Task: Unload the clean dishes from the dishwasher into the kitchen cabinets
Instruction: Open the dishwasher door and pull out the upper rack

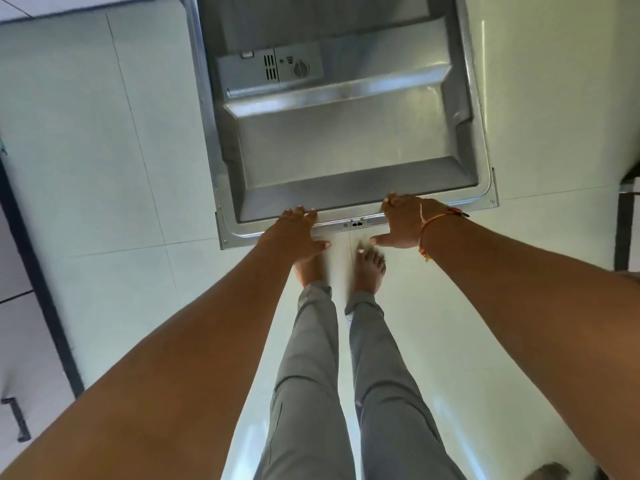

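The dishwasher door (346, 143) lies open and flat in front of me, its steel inner panel facing up. A grey detergent dispenser (270, 69) sits on the panel's far left. My left hand (298, 233) grips the door's near edge left of the latch (356, 223), fingers over the rim, thumb below. My right hand (403, 220) grips the same edge right of the latch; an orange thread bracelet circles that wrist. No dishes or racks are in view.
Pale glossy floor tiles (114, 161) surround the door. My bare feet (367, 268) stand just below the door's edge. A dark cabinet plinth (41, 289) with a handle runs along the left. A dark object (627, 220) stands at the right edge.
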`<state>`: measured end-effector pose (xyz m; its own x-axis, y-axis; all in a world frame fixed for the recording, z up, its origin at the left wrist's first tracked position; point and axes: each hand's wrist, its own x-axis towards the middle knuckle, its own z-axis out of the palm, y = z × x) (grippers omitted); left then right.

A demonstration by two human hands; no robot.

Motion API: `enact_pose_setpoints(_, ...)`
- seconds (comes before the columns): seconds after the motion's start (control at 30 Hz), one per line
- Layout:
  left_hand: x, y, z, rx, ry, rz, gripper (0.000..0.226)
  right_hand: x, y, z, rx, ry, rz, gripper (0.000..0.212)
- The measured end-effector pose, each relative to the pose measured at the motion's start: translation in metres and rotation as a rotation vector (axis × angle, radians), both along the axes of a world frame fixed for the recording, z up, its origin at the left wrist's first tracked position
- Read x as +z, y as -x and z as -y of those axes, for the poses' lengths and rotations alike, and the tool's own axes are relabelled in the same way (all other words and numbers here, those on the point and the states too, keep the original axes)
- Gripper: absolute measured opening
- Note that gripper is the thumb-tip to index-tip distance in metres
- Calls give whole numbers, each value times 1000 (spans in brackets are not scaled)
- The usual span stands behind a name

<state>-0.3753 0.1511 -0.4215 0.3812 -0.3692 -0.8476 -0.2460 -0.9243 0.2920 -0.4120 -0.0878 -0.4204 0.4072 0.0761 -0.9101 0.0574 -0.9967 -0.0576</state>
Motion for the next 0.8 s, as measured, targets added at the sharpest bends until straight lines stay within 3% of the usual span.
enact_pose_setpoints(0.3,-57,5,0,-6,-52,-59,84,-57,1,0,10,-20,-28,101)
enact_pose_setpoints(0.53,-24,-12,-1,76,-11,-13,80,-25,-20,-6,-122,-49,77,93)
enact_pose_setpoints(0.67,29,-52,8,324,72,106,79,27,-65,-7,-320,-139,190,82)
enact_pose_setpoints(0.8,108,-117,37,770,169,200,72,114,-137,-3,-780,-353,358,78)
